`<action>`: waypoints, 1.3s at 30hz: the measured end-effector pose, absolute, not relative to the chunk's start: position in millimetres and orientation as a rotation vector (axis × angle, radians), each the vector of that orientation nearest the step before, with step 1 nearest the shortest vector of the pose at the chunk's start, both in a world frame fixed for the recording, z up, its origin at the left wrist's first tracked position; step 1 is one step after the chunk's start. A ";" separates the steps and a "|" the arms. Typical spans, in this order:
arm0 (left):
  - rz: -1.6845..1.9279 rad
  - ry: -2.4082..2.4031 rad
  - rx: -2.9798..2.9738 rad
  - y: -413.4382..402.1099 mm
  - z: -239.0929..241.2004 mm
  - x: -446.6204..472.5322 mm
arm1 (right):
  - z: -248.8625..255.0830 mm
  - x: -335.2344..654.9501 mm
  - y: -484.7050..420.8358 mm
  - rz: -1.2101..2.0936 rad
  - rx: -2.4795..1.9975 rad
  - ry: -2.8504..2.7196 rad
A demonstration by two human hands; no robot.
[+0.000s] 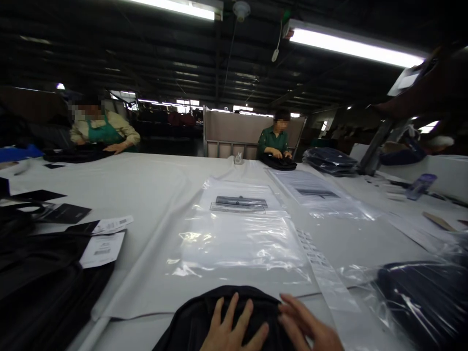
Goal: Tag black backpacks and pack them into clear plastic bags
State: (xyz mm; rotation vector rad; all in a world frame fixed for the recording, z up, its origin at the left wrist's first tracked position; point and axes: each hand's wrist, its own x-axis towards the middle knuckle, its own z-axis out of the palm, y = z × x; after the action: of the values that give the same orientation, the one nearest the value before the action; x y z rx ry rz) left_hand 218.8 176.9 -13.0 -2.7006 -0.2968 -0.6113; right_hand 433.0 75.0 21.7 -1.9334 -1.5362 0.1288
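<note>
A black bag [193,317], possibly a backpack, lies at the bottom middle, its rounded end pointing away from me and its near part cut off by the frame. My left hand [232,329] rests on top of it with fingers spread flat. At the bag's right edge is my right hand [309,326], fingers extended and slightly blurred, thumb side not clearly seen. Just beyond the bag, a stack of clear plastic bags [241,239] with dark printing lies flat on the white-covered table [146,195].
Black bags [40,282] with white barcode tags [102,248] lie at left. A dark item in clear plastic [424,297] sits at right, near a strip of labels [325,273]. Across the table, two people [106,131] [276,139] handle black bags. More wrapped items [329,160] are stacked at back right.
</note>
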 end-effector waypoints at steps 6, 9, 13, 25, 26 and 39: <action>-0.887 -0.729 -3.194 245.6 68.7 234.3 | 35.2 507.4 202.3 0.194 -1.968 -1.537; -0.747 -1.171 -3.188 308.5 80.2 251.5 | 21.7 510.4 245.6 0.241 -2.002 -1.626; -0.354 -1.256 -3.240 357.1 49.0 274.5 | -1.3 507.5 269.5 0.311 -2.060 -1.683; -0.312 -1.442 -3.063 373.6 27.9 309.6 | -19.2 515.3 294.0 0.175 -2.047 -1.598; -0.356 -1.451 -3.055 376.0 27.4 308.9 | -19.5 513.8 294.5 0.169 -2.036 -1.585; -0.394 -1.349 -3.261 397.1 34.5 294.3 | -8.6 497.8 248.7 -0.348 -1.648 -2.015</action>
State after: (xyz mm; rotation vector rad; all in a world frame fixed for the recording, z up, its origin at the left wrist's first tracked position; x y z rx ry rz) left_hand 294.3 397.1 34.5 -3.2611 -1.3490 -0.3944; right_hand 497.8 248.7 -8.6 -1.6478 -2.0152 -0.3477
